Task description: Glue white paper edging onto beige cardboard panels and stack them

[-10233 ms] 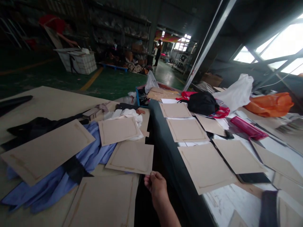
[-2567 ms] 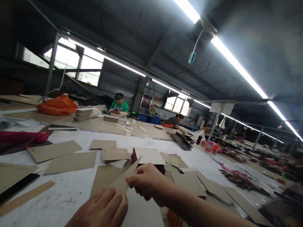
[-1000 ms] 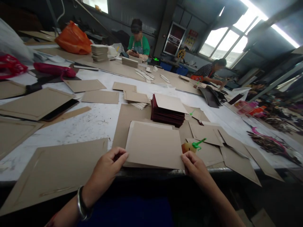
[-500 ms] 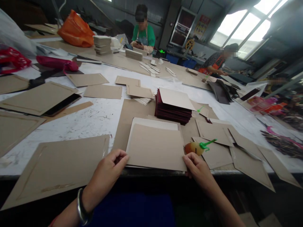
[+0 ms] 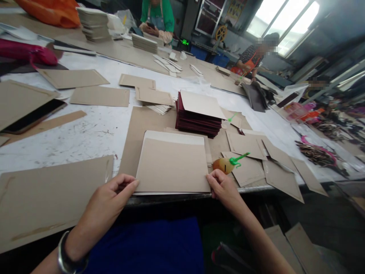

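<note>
The left hand (image 5: pixel 111 203) and the right hand (image 5: pixel 225 186) pinch the near corners of a tan card (image 5: pixel 173 165) at the near edge of the worktop (image 5: pixel 88 133), thumb above on each side; each grip is closed down to the card's thickness and has hold of nothing else that shows. Taking it by opposite corners probably lets both sides be steered evenly and leaves its face untouched. The card lies over a paler panel (image 5: pixel 176 138), whose rounded far corners and a strip of whose surface show beyond it, while the near edges look almost flush. Under both is a brown board (image 5: pixel 128 146), perhaps there to protect the white surface. Just right of the card, beside the right hand, a bottle (image 5: pixel 221 166) leans with its green nozzle (image 5: pixel 237 161) aimed up and away, likely parked within easy reach. It is squat and rounded, translucent amber, with a short dark mark. Beyond the card stands a stack (image 5: pixel 196 123) of thin dark red layers under one cream sheet. The large sheet (image 5: pixel 54 198) at left is stiff, matt and smooth, with brownish, partly shiny smears near its edges, perhaps glue; the smaller sheets (image 5: pixel 248 171) at right overlap loosely.
</note>
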Tool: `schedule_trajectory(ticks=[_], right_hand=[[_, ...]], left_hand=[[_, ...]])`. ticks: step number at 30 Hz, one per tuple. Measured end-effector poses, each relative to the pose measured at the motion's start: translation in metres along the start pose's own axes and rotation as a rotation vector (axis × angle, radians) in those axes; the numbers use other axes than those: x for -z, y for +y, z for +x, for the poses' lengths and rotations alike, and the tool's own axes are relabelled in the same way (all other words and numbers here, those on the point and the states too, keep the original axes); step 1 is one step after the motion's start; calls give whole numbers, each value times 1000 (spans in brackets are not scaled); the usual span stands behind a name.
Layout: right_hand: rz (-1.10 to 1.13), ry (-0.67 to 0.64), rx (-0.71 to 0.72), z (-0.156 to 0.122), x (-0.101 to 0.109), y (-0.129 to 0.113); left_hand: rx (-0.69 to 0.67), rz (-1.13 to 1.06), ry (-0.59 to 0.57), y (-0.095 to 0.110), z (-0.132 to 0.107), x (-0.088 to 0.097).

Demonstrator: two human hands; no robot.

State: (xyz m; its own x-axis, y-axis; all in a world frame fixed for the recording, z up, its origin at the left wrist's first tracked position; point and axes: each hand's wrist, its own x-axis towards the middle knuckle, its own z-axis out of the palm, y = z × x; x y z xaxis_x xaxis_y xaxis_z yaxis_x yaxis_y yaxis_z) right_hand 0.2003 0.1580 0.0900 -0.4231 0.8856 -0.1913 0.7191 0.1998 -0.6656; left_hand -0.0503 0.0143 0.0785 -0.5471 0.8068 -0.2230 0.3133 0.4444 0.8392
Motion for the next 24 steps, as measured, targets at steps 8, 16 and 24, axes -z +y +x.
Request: schedule_trajectory(ticks=[8, 16, 24], right_hand=[[50, -25, -25, 4, -4, 8], [58, -51, -67, 7, -3, 7], [127, -76, -138, 10, -6, 8]], left_hand=[[101, 51, 4, 2, 4, -1], [180, 75, -20, -15, 9, -2], [2, 41, 107, -42, 17, -14]])
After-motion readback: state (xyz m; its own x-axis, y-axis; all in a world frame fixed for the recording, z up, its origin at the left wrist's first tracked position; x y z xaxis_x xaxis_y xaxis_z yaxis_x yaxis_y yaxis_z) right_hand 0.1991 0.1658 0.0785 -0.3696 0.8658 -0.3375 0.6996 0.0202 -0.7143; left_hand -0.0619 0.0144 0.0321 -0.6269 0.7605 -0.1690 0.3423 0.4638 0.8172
